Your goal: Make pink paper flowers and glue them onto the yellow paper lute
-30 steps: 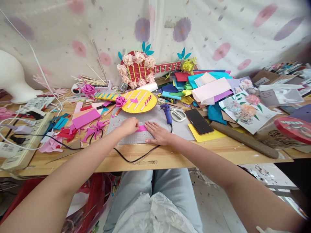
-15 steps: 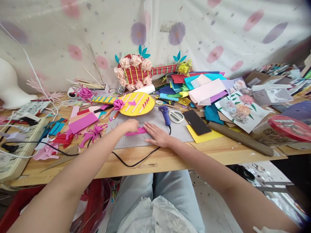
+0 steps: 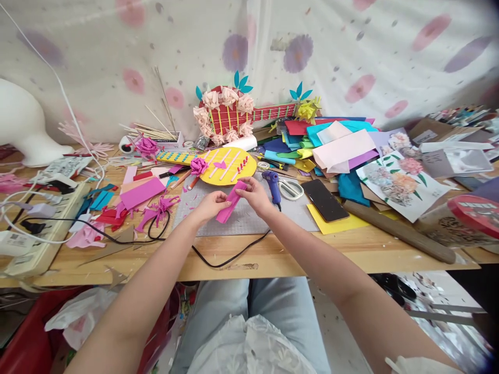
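A folded strip of magenta paper is held tilted above the grey cutting mat. My left hand pinches its left edge, and my right hand grips its upper right end between thumb and fingers. Just behind my hands lies a yellow paper guitar with pink strings and a magenta paper flower. Right of my right hand are a purple glue gun and white-handled scissors.
A black phone rests on yellow paper. Coloured paper sheets pile up at the back right, near a red paper guitar. Magenta scraps and a power strip lie left. A black cord crosses the table front.
Both hands have lifted the magenta strip off the mat, where it lay flat under them, and now hold it tilted. The view has shifted slightly left.
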`<state>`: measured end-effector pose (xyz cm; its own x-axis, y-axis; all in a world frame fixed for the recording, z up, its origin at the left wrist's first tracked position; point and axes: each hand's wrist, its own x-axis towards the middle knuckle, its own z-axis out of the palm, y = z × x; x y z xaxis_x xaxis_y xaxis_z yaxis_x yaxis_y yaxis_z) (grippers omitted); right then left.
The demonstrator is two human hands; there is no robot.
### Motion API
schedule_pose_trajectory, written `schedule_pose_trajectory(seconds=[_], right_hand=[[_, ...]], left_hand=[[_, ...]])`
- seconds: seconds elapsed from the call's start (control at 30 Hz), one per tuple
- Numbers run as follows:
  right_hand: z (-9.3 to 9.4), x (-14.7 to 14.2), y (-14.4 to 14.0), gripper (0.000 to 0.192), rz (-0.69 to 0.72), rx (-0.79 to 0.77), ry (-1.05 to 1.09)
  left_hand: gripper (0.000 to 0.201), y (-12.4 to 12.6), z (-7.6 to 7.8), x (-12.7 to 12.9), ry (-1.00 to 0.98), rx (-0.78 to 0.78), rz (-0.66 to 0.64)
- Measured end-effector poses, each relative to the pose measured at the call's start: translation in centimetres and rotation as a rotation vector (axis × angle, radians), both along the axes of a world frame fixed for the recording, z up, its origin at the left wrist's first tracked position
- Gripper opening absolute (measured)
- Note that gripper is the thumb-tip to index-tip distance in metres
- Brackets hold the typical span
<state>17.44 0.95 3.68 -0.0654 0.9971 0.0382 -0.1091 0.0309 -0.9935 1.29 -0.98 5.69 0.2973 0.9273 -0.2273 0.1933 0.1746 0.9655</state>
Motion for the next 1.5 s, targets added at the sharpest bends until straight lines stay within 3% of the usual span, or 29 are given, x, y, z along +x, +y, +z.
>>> schedule_pose_trajectory(seconds=[0.1, 0.2, 0.33, 0.57, 0.67, 0.93, 1.4, 1.5], right_hand=[[0.5, 0.0, 0.4, 0.04, 0.021, 0.003, 0.013], [0.7, 0.0, 0.6, 0.041, 0.031, 0.002, 0.01], [0.7, -0.4, 0.4, 0.047, 0.0, 0.034, 0.018], [1.8, -0.6, -0.3, 0.036, -0.272, 0.249, -0.207], [1.8, -0.5, -0.7, 0.028, -0.198, 0.171, -0.136], [1.7, -0.8, -1.1, 0.031, 0.02, -0.061, -0.016], [1.7, -0.9, -0.5, 0.035, -0.096, -0.242, 0.077], [1.9, -0.9, -0.6, 0.035, -0.062, -0.245, 0.09]], left_hand=[[0.029, -0.3, 0.4, 0.1, -0.154, -0.166, -0.078], [0.029, -0.5, 0.3, 0.4, -0.213, -0.22, -0.075], [0.027, -0.6, -0.5, 0.9, -0.204, -0.148, 0.007], [0.028, -1.0, -1.4, 0.7, -0.261, -0.006, 0.168], [0.032, -0.9, -1.8, 0.4, -0.284, 0.01, 0.172], [0.042, -0.6, -2.8, 0.8, -0.314, -0.052, 0.107], [0.049, -0.9, -2.9, 0.9, -0.241, -0.048, 0.042], [0.051, -0.9, -3.1, 1.0, -0.224, -0.033, 0.033]])
